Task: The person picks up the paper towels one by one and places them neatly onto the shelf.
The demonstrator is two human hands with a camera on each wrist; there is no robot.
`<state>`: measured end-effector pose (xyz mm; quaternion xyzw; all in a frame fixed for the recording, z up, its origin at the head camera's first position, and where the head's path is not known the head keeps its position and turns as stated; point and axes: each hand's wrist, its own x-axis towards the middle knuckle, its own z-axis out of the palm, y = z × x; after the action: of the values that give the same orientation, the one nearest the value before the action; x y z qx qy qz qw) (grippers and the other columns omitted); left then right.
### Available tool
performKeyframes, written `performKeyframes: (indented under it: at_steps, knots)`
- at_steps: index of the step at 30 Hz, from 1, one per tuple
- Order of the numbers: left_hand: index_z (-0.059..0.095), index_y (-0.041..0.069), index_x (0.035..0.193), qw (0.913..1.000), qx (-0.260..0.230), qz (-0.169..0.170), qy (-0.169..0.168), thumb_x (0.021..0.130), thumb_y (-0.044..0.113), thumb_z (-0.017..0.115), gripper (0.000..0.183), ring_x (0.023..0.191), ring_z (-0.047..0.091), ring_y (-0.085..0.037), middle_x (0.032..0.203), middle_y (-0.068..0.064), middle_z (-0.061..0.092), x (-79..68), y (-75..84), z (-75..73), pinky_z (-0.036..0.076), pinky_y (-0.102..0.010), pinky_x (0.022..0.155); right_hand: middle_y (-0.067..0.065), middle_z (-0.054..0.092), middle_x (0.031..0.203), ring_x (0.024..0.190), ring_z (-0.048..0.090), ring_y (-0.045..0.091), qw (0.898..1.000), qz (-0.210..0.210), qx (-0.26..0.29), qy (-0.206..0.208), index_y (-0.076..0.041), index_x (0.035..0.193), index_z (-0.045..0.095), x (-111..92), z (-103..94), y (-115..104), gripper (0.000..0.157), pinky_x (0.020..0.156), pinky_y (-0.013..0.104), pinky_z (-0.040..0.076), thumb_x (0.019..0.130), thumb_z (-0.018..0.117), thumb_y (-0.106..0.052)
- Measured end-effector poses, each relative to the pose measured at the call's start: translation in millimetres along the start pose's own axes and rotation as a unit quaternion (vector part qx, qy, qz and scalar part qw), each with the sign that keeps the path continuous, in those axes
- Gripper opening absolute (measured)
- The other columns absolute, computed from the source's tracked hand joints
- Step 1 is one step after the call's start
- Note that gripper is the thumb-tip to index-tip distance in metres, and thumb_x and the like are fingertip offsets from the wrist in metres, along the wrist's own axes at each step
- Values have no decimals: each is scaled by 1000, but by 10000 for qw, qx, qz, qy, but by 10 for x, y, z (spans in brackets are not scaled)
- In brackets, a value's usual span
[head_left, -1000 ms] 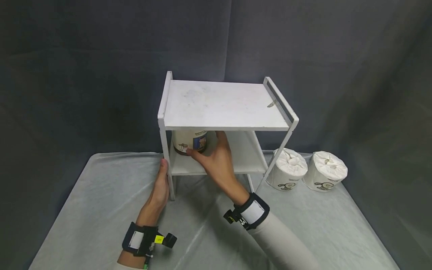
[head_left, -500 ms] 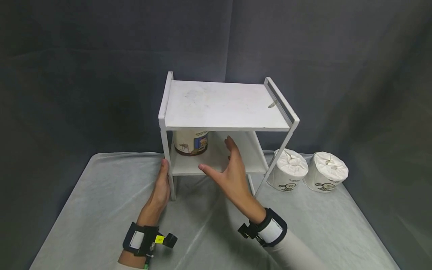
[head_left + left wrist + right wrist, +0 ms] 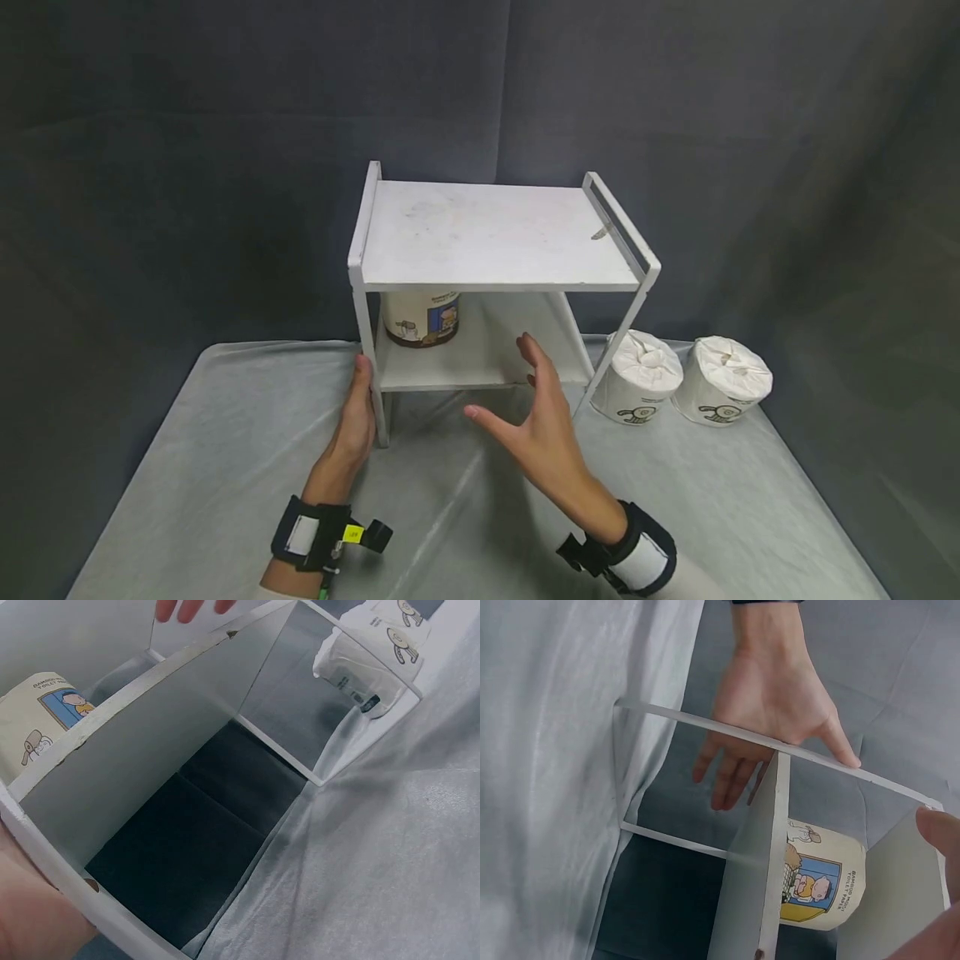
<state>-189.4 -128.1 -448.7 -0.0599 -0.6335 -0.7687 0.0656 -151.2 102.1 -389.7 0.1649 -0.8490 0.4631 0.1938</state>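
Observation:
A wrapped toilet paper roll (image 3: pixel 422 318) with a printed cartoon label stands upright on the lower shelf (image 3: pixel 487 367) of a white two-tier rack (image 3: pixel 495 237), at its left end. The top board hides the roll's upper part. My left hand (image 3: pixel 352 421) rests against the rack's left side, thumb up along the front post; in the right wrist view that hand (image 3: pixel 776 705) shows its fingers extended past the side bar. In front of the shelf's right half, my right hand (image 3: pixel 543 433) holds nothing, its thumb and fingers spread apart.
Two more wrapped toilet paper rolls, one nearer (image 3: pixel 637 379) and one farther right (image 3: pixel 722 382), stand on the cloth-covered table (image 3: pixel 225 467) right of the rack. Dark curtains (image 3: pixel 262 167) hang behind and beside the table.
My right hand has let go of the roll on the shelf and drawn back toward me and to the right. The roll and my left hand have stayed in place.

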Motion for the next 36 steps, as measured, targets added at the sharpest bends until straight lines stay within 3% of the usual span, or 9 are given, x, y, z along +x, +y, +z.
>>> performKeyframes:
  at_steps: [9,14,20,31,36]
  knots:
    - [-14,9,157,9998,181,-25,-13,100,60,18,83,148,-21,-25,164,-11,-19,0,-23,-26,-17,-48,115,11,44,151,136,41,20,9999,79,97,-54,-12,154,29,-224,-121,81,100,106,49,40,75,81,-43]
    - [-14,8,157,9999,147,18,-39,100,60,18,83,148,-21,-24,164,-11,-19,4,-23,-22,-17,-48,115,9,45,150,136,41,17,9997,207,133,13,-18,154,29,-334,-201,114,100,106,46,41,73,82,-42]
    - [-14,8,157,9998,175,89,-80,100,61,18,84,148,-22,-24,164,-11,-20,11,-28,-21,-18,-49,115,9,50,146,133,45,17,9995,268,92,141,-11,152,33,-439,-288,204,97,104,44,42,73,84,-36]
    - [-13,7,157,9997,191,137,-71,100,60,18,84,148,-21,-24,164,-12,-18,14,-25,-29,-17,-48,116,7,55,142,129,49,16,9981,153,-93,584,-12,151,35,-596,-435,308,96,101,30,42,70,87,-21]
    - [-16,5,156,9998,151,43,-118,101,59,17,84,147,-23,-26,163,-13,-22,2,-27,-28,-18,-49,115,7,57,138,125,51,20,9961,331,-191,800,-4,147,39,-635,-534,255,92,99,21,42,68,87,-11]
